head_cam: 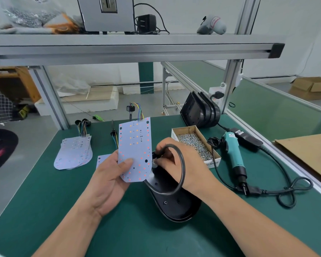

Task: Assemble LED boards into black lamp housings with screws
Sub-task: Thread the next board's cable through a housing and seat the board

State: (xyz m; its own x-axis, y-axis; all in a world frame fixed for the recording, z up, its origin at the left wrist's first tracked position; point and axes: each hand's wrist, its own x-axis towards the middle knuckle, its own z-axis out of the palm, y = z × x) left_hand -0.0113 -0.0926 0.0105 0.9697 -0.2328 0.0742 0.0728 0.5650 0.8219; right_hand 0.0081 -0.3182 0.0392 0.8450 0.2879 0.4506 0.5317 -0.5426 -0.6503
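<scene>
1. Grip, left hand (109,180): closed on the LED board (134,145) at centre frame. The thumb is pressed on the lower front face and the fingers are behind. The board is held upright and lifted off the tabletop (44,201), with its coloured wires at the top edge.
2. Grip, right hand (176,160): fingers curled and the tips pinched on the end of the black cable (183,169), just right of the board's lower edge. The cable loops over the back of the hand and wrist, then runs back under the board. The board partly hides the exact pinch point.
3. Black lamp housing (174,206): lying on the tabletop at lower centre, open side up, beneath the right wrist.
4. Stack of LED boards (74,153): fanned at left centre, wires at the far end. One further board (101,159) shows just left of the left hand.
5. Cardboard box of screws (195,143): just right of the right hand.
6. Teal electric screwdriver (233,154): lying at right of the box, tip toward the lower frame, cord coiled beside it.
7. Stacked black housings (200,110): standing on edge, upper right of the tabletop.
</scene>
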